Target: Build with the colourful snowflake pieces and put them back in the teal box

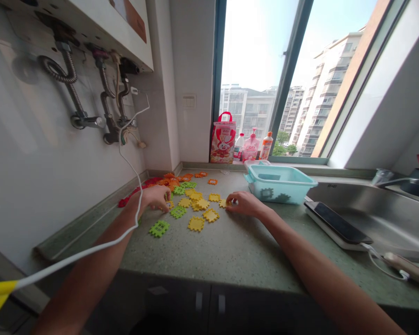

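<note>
Loose square plastic tiles with notched edges lie spread over the counter in yellow, green, orange and red. My left hand is curled over the left side of the spread, thumb and fingertips around a yellow tile. A green tile lies close by it, and another green tile is nearer to me. On the right of the spread, my right hand pinches the edge of a yellow tile. Several yellow tiles lie flat between my hands. Orange tiles are farther back.
A light-blue plastic tub with dark shapes showing through its side stands right of my right hand. Beyond it are a steel sink and a phone on its edge. A white cable crosses over my left forearm. Bottles line the windowsill.
</note>
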A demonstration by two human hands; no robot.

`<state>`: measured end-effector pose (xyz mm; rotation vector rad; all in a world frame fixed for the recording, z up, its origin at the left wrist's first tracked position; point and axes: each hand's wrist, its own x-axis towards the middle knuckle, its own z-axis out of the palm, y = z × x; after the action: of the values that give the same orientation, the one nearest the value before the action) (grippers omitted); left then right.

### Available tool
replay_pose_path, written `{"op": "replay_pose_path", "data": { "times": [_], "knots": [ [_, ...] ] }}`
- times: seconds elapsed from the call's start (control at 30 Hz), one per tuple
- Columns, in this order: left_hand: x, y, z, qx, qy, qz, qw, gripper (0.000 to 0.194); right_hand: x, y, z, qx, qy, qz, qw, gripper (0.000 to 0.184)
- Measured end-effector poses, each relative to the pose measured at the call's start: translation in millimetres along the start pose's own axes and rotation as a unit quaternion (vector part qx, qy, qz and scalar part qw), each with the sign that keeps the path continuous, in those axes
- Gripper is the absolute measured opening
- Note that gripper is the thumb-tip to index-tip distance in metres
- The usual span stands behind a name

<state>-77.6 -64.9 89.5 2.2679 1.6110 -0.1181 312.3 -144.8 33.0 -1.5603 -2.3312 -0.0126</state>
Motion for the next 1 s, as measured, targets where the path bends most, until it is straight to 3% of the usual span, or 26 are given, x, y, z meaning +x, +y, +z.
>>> {"op": "replay_pose_path", "data": {
  "times": [0.1,0.17,0.27,0.33,0.43,0.63,0.8,0.9,1.0],
  "knots": [
    [-2.0,-0.6,-3.7,-0.028,-0.009,-0.013,0.999,0.051,-0.6,5.4,-0.1,-0.017,0.031,0.024,0.999,0.022],
    [-3.4,-0.4,-5.4,-0.038,-0.016,-0.016,0.999,0.050,2.0,7.4,4.0,0.002,0.088,0.034,0.995,0.027],
    [-3.3,-0.4,-5.6,-0.031,-0.019,-0.019,0.999,0.050,11.9,4.9,18.3,0.099,0.182,0.036,0.978,0.030],
    [-0.2,-1.9,-3.9,-0.022,-0.021,-0.021,0.999,0.054,20.1,0.5,30.5,0.153,0.207,0.036,0.966,0.029],
    [8.0,-6.0,0.3,-0.006,-0.022,-0.015,1.000,0.059,29.1,-5.3,44.2,0.157,0.195,0.018,0.968,0.028],
    [15.0,-8.1,3.9,0.057,0.030,0.053,0.997,0.045,36.7,-6.5,48.3,0.095,0.158,-0.061,0.981,0.026],
    [12.5,-2.2,2.6,0.017,0.094,0.116,0.989,0.048,40.3,-7.8,46.3,0.069,0.082,-0.037,0.994,0.025],
    [17.6,2.1,7.1,-0.009,0.163,0.180,0.970,0.047,38.5,-10.6,42.2,0.073,0.082,-0.026,0.994,0.023],
    [23.9,6.3,14.5,-0.022,0.189,0.221,0.957,0.049,35.9,-11.8,37.0,0.067,0.085,-0.013,0.994,0.023]
  ]
}}
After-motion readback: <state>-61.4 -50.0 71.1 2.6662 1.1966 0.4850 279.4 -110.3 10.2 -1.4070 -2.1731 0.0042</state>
